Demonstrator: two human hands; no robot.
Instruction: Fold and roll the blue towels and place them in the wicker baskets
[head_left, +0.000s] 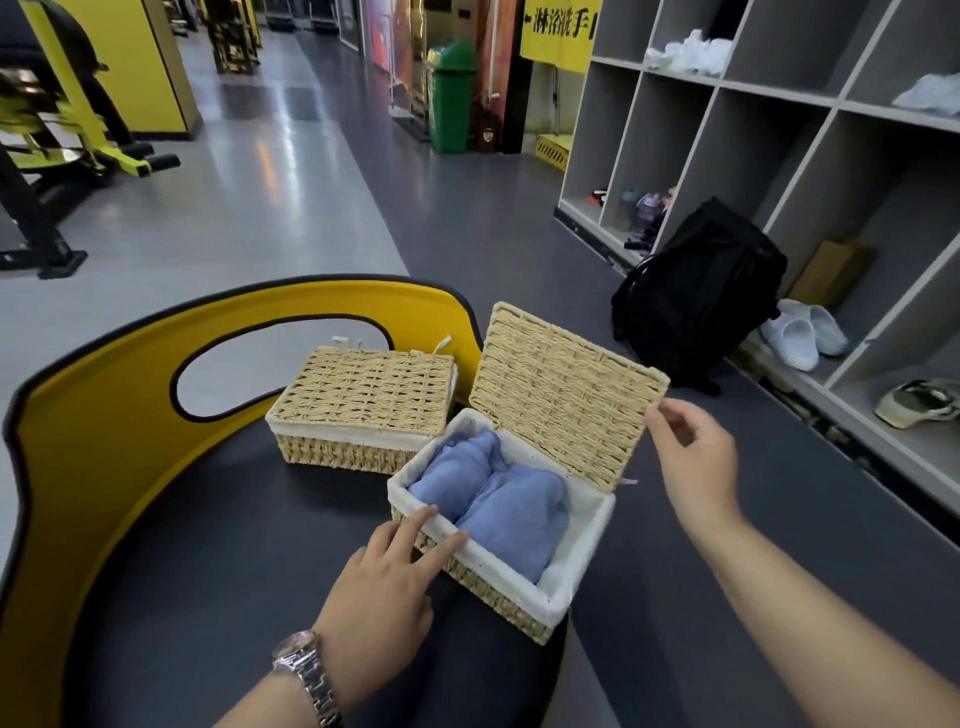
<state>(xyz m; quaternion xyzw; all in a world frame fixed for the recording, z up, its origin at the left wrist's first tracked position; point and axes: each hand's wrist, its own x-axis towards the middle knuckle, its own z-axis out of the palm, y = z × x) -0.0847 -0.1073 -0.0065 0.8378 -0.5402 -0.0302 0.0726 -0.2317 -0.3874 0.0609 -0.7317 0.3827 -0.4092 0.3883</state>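
Careful: your right hand (693, 457), fingers pinching the raised woven wicker lid (566, 395) at 2 o'clock, may drop it onto your left hand's (387, 566) straight fingers steadying the open rectangular wicker basket (530, 597).

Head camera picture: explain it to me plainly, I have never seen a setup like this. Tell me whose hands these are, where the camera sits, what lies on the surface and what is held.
There is no machine here. A person wears one camera on the head, looking forward and down at their own bare hands.

On the dark seat stand two wicker baskets. The far basket has its lid down. The near basket is open, with rolled blue towels inside its white lining.

The left hand, a watch on its wrist, rests straight fingers on the near basket's rim. The right hand holds the edge of the raised lid.
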